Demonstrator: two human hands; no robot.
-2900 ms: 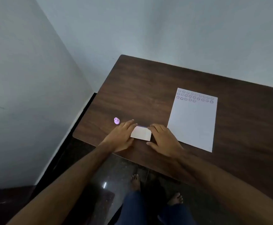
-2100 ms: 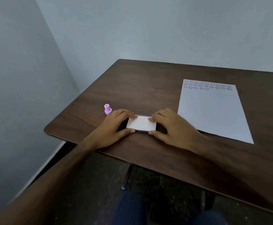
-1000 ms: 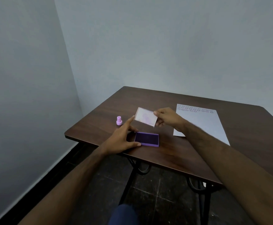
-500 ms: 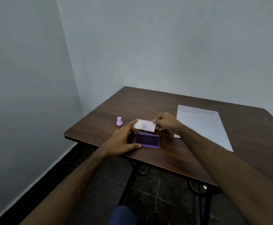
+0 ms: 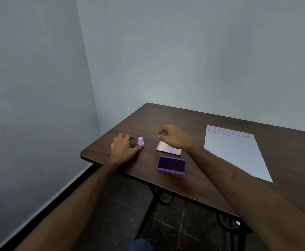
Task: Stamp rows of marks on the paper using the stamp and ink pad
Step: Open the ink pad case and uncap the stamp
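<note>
Small pink plastic stamp (image 5: pixel 140 142) stands upright on dark wooden bench (image 5: pixel 193 122), near left edge. Left hand (image 5: pixel 123 148) cupped round it w/ fingers parted, thumb tip just beside its base; grip not closed. Right hand (image 5: pixel 173 135) loosely curled, empty, above white rectangular lid (image 5: pixel 168 149). Open purple ink pad (image 5: pixel 171 165) lies just in front of lid. White paper sheet (image 5: pixel 235 154) w/ rows of ring marks along its far edge lies well apart, to the right.

Ink pad lid (image 5: pixel 168 149) now off and lying flat on the desk (image 5: pixel 193 120) behind the open ink pad (image 5: pixel 171 165), right hand (image 5: pixel 173 136) released and lifted, left hand (image 5: pixel 123 148) moved from the pad to the pink stamp (image 5: pixel 140 142)
</note>
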